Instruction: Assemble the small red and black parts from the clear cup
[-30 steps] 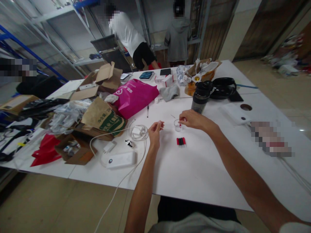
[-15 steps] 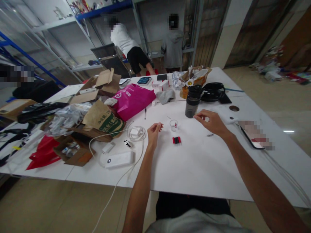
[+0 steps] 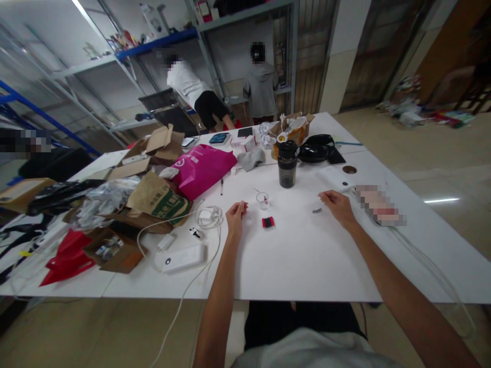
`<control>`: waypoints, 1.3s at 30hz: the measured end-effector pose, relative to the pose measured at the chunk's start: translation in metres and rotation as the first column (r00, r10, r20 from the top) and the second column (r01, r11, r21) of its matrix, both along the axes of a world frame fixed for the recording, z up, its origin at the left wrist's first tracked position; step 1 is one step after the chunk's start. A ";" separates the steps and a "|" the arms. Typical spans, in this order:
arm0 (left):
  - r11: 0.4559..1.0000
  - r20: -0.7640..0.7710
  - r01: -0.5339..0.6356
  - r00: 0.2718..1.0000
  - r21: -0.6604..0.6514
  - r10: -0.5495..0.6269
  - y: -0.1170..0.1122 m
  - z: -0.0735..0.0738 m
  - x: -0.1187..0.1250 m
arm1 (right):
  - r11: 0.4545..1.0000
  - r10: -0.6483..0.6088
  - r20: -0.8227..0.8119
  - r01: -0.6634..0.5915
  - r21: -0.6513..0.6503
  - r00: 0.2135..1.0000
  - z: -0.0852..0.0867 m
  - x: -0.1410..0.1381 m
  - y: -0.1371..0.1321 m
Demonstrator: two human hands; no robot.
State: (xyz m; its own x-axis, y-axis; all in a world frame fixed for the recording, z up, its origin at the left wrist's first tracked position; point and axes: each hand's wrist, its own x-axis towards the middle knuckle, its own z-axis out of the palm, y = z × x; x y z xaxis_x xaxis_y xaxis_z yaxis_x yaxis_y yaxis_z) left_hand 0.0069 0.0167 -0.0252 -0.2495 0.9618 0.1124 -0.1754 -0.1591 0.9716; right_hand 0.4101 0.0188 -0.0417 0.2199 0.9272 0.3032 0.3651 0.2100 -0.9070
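My left hand (image 3: 235, 215) rests on the white table (image 3: 307, 255) with its fingertips pinched together; I cannot make out what they hold, if anything. Just right of it stand a small clear cup (image 3: 263, 200) with something red inside and a short row of red and black pieces (image 3: 268, 222). My right hand (image 3: 338, 205) lies farther right, fingers loosely stretched, holding nothing. A small dark piece (image 3: 316, 210) lies on the table beside its fingertips. A phone (image 3: 378, 204) lies just right of that hand.
A dark bottle (image 3: 287, 164) stands behind the cup. To the left are a pink bag (image 3: 203, 168), a brown paper bag (image 3: 157, 197), a coiled white cable (image 3: 209, 215), a white box (image 3: 178, 257) and cardboard boxes (image 3: 153, 148). Two people stand at the shelves behind.
My right hand has left the clear cup and moved right, down to the table beside the small dark piece. The left hand has stayed pinched. The view has tilted up.
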 end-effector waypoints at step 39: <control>0.938 -0.167 0.347 0.925 0.012 -0.340 -0.030 0.032 -0.017 | 0.996 0.046 -0.445 -0.077 -0.053 0.894 0.005 -0.001 0.001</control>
State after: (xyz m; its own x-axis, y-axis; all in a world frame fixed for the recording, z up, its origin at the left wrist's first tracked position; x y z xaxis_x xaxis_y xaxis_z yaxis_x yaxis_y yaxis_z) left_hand -0.0100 -0.0133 0.0068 0.1199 0.9791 0.1641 -0.0693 -0.1567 0.9852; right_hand 0.4088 0.0198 -0.0371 0.2585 0.9580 0.1243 -0.0892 0.1518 -0.9844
